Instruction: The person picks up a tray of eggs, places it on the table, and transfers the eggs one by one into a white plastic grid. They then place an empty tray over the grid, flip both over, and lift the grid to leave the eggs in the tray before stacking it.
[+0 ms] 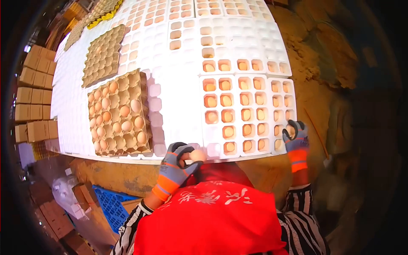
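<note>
The left hand [175, 161] pinches 1 egg [197, 156] just left of the foam tray's [236, 108] near-left corner, nearer it than the right hand [296, 140], which curls at 1 egg on the right edge, grip unclear. The tray's left 4 columns hold 18 eggs; the cardboard tray [144, 87], further left, about 20.

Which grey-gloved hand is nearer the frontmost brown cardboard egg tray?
Left: the left hand is just right of the tray; the right hand is farther right, at the white foam block.

The left fingers [177, 146] curl inward, the right fingers [301, 125] bend likewise, well apart.
</note>
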`<state>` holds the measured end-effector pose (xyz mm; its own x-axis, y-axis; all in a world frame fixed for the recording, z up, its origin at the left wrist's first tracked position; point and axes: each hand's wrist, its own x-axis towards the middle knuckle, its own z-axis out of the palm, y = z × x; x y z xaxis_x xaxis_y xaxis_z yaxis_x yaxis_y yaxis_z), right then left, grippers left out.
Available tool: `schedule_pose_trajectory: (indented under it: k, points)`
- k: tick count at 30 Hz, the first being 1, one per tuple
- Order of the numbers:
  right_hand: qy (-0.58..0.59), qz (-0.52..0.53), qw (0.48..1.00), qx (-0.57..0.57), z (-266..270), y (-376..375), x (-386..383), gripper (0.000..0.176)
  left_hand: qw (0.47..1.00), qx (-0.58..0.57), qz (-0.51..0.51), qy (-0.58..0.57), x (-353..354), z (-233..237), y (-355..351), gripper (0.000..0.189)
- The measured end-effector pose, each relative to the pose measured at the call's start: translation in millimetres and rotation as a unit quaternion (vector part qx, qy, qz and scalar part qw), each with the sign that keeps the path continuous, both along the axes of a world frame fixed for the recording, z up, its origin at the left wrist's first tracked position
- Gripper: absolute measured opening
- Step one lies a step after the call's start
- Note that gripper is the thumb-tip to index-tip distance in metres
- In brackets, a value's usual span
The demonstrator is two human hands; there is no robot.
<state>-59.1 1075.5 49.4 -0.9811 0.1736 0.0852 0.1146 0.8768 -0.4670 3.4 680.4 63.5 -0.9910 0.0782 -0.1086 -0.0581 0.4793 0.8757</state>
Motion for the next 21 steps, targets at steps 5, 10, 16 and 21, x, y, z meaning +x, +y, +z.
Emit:
schedule_pose_trajectory:
  k: [5, 10, 16, 21]
  points:
    - [-0.189, 0.086, 0.873, -0.441, 1.7, -107.9, -0.2, 0.031, 0.962, -0.268, -0.05, 0.021, -6.6, -12.4, 59.3, 0.045]
    - [-0.116, 0.356, 0.914, -0.157, -35.4, -176.1, -10.0, 0.034, 0.988, -0.113, 0.104, 0.02, 11.2, -20.1, 47.2, 0.038]
    - [-0.27, 0.118, 0.734, -0.612, -18.4, -167.5, -13.9, 0.04, 0.979, -0.144, 0.086, 0.113, -26.7, -31.5, 32.9, 0.05]
    - [-0.135, 0.194, 0.769, -0.593, -27.3, -206.3, -33.4, 0.038, 0.967, -0.075, 0.104, 0.219, 3.1, -36.6, 27.1, 0.053]
